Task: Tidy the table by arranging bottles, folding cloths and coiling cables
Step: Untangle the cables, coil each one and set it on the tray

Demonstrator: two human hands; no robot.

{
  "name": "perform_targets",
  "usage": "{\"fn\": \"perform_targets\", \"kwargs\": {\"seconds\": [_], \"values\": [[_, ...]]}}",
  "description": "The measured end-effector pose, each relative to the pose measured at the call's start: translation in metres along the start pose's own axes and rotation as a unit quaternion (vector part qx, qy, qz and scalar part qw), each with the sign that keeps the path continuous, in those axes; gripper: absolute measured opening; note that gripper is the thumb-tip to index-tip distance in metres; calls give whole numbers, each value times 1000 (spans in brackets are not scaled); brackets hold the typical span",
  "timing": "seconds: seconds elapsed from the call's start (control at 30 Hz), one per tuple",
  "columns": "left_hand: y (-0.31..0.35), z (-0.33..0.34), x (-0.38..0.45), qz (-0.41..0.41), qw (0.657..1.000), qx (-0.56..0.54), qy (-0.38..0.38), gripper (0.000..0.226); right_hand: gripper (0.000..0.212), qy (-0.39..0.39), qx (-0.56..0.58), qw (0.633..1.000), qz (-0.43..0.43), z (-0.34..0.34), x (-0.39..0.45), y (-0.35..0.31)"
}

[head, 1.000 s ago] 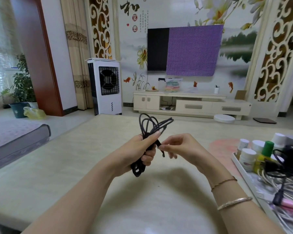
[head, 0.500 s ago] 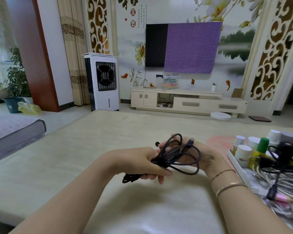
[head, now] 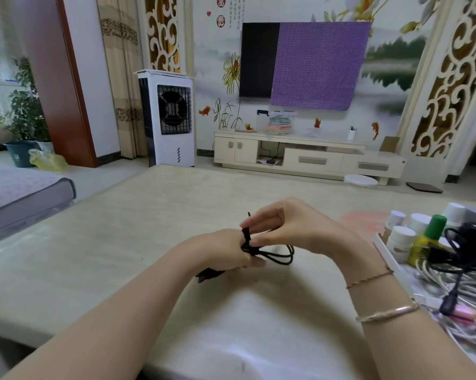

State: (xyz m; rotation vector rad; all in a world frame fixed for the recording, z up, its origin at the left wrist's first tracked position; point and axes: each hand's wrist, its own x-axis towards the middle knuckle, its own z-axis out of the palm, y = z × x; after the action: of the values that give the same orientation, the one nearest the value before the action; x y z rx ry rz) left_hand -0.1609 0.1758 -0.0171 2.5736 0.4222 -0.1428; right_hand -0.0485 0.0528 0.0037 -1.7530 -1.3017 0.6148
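The left hand (head: 225,249) is gripping a bundled black cable (head: 269,252) just above the middle of the worktop (head: 99,242), its fingers curled around the bundle, while loops are sticking out toward 3 o'clock and a short end is poking out at 7 o'clock. The right hand (head: 286,226) is hovering right over it, thumb and forefinger pinching the cable's loose end at the top of the bundle. Over at 3 o'clock a white tray (head: 387,256) is holding bottles (head: 401,239) and tangled cables (head: 467,259).
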Motion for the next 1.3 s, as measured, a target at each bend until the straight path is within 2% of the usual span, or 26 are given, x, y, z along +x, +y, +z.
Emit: {"fn": "perform_targets", "kwargs": {"seconds": [0.1, 0.17, 0.27, 0.47, 0.6, 0.7, 0.83, 0.9, 1.0, 1.1, 1.2, 1.23, 1.3], "values": [[-5, -8, -3, -10, 990, -138, 14, 31, 22, 68, 45, 995, -53, 6, 3, 1], [-6, -12, -6, -16, 971, -240, 8, 28, 18, 96, 69, 990, -73, 7, 3, 0], [-3, -16, -12, -23, 941, -336, -43, 22, 26, 89, 85, 989, -86, 8, -1, -3], [-1, -20, -15, -18, 903, -409, -133, 22, 45, 28, 108, 989, -98, -1, -8, -4], [-5, -22, -16, 22, 879, -444, -172, 19, 19, 3, 71, 992, -108, -8, -14, -4], [-7, -24, -19, 73, 862, -460, -201, 15, 25, -5, 55, 992, -114, -10, -14, -4], [-7, -21, -16, 54, 883, -435, -170, 37, 34, -16, 76, 990, -116, -9, -12, -4], [-7, -22, -15, 59, 896, -416, -148, 34, 25, 8, 100, 988, -114, -10, -8, 1], [-5, -23, -15, 65, 906, -399, -122, 27, 12, 85, 165, 978, -92, -14, -2, 6], [0, -20, -14, 50, 927, -363, -76, 27, 11, 112, 198, 974, -17, -13, 3, 8], [7, -16, -13, 42, 957, -286, 5, 27, 47, 118, 86, 985, 91, -11, 7, 5], [11, -14, -14, 50, 963, -265, 22, 26, 52, 110, 35, 987, 115, -12, 5, 0], [20, -13, -18, 68, 966, -247, 44, 26, 44, 81, -32, 987, 132, -15, 0, -12]]}}
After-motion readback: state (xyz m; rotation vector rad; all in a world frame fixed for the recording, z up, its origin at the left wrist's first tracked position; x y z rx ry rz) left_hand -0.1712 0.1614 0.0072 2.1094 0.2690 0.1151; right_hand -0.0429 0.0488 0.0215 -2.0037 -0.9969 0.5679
